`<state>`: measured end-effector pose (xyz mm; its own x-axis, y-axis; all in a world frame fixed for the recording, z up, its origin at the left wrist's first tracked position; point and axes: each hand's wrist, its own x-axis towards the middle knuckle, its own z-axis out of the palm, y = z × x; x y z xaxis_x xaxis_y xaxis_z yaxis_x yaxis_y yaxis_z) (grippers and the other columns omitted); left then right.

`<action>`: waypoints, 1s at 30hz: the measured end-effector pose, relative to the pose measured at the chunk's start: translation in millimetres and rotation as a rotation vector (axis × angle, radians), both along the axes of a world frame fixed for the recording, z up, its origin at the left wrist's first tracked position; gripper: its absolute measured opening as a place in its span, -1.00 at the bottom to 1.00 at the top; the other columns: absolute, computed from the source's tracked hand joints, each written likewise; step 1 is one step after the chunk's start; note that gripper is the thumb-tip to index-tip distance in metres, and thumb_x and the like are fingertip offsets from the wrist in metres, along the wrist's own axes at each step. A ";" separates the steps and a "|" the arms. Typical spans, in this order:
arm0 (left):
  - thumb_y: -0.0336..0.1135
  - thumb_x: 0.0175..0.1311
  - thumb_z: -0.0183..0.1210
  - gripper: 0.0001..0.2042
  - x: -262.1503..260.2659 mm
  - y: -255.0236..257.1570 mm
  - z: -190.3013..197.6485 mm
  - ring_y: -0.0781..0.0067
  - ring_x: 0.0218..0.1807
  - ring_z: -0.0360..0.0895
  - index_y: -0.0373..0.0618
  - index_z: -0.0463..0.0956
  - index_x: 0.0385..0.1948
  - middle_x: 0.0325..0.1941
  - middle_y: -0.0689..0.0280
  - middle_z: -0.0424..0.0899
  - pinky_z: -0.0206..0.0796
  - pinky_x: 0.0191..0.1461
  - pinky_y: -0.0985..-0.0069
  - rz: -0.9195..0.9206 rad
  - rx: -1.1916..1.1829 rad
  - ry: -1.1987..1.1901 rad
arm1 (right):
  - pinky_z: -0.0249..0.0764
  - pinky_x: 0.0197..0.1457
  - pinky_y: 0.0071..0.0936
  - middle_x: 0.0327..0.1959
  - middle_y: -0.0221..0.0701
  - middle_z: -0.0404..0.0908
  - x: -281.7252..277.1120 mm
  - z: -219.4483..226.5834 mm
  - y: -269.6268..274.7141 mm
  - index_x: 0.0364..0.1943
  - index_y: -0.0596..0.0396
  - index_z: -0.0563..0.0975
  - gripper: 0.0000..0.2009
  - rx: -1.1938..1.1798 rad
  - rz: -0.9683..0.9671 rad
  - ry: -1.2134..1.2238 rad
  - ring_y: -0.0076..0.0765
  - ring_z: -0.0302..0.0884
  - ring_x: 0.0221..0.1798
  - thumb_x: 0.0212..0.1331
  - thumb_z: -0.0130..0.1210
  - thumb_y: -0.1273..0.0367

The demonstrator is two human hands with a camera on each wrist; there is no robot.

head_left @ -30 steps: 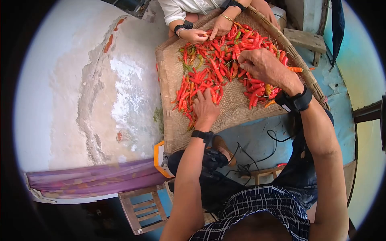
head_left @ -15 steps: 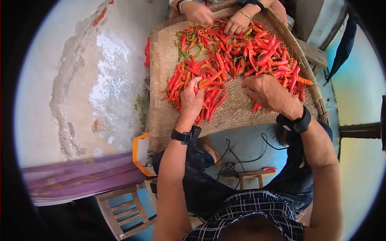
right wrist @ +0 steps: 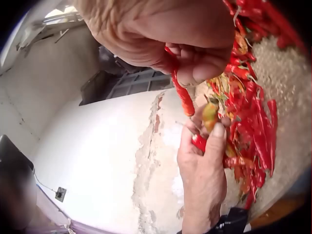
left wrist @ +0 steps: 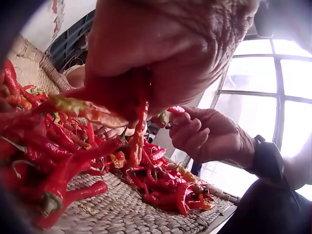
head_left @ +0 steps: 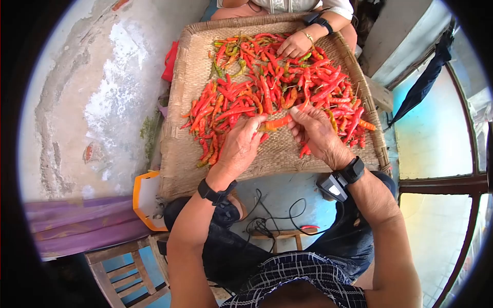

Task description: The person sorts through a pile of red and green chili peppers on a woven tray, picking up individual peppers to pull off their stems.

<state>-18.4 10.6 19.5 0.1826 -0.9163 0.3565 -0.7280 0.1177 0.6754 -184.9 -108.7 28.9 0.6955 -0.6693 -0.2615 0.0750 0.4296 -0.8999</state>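
Red chili peppers (head_left: 267, 95) lie heaped in a large woven tray (head_left: 177, 149). Over its near part, my left hand (head_left: 239, 146) holds several peppers. The right wrist view shows a yellow-green pepper (right wrist: 210, 114) and a red pepper tip (right wrist: 198, 141) between its thumb and fingers. Close by on the right, my right hand (head_left: 316, 131) pinches a red chili pepper (right wrist: 183, 95) between thumb and fingers. An orange-red pepper (head_left: 277, 123) spans the gap between both hands in the head view.
Across the tray, another person's hand (head_left: 295, 45) rests at the peppers. A cracked wall (head_left: 97, 118) stands left, a window (head_left: 436, 154) right. Below the tray are a small wooden stool (head_left: 285, 233) and black cables (head_left: 262, 226). A wooden chair (head_left: 128, 272) stands lower left.
My left hand has lifted from the pile with peppers, and my right hand has come over to meet it above the near part of the tray. One of the other person's hands has left the tray.
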 end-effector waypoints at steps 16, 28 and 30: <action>-0.44 0.26 0.05 -0.70 6.2 -2.3 11.8 0.61 -0.18 0.52 -0.25 0.38 0.02 -0.19 0.33 0.54 0.38 -0.04 0.62 -0.008 0.034 0.744 | 0.44 -0.37 -0.45 -0.38 -0.33 0.55 7.8 -21.5 10.2 0.01 0.11 0.46 -0.65 -0.952 0.180 0.220 -0.39 0.48 -0.41 0.11 0.15 0.43; -0.42 0.28 0.05 -0.67 21.2 -4.5 7.4 0.60 -0.23 0.49 -0.23 0.31 0.07 -0.20 0.26 0.58 0.36 -0.08 0.62 0.126 -0.072 0.851 | 0.38 -0.56 -0.59 -0.63 -0.53 0.47 -4.7 3.1 -14.6 -0.38 0.13 0.52 -0.84 -0.514 0.208 0.296 -0.65 0.40 -0.61 0.24 0.04 0.34; -0.39 0.31 0.02 -0.69 20.7 -3.5 1.9 0.58 -0.25 0.49 -0.21 0.27 0.06 -0.20 0.22 0.60 0.37 -0.10 0.60 0.096 -0.055 0.909 | 0.37 -0.56 -0.66 -0.58 -0.52 0.51 -11.6 10.2 -37.8 -0.36 0.11 0.51 -0.82 -0.278 -0.028 0.037 -0.63 0.43 -0.59 0.27 0.03 0.29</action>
<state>2.3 7.2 21.4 0.4888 -0.8687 0.0807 0.0733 0.1331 0.9884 -196.5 -146.5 39.1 0.6693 -0.7375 -0.0902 0.0480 0.1641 -0.9853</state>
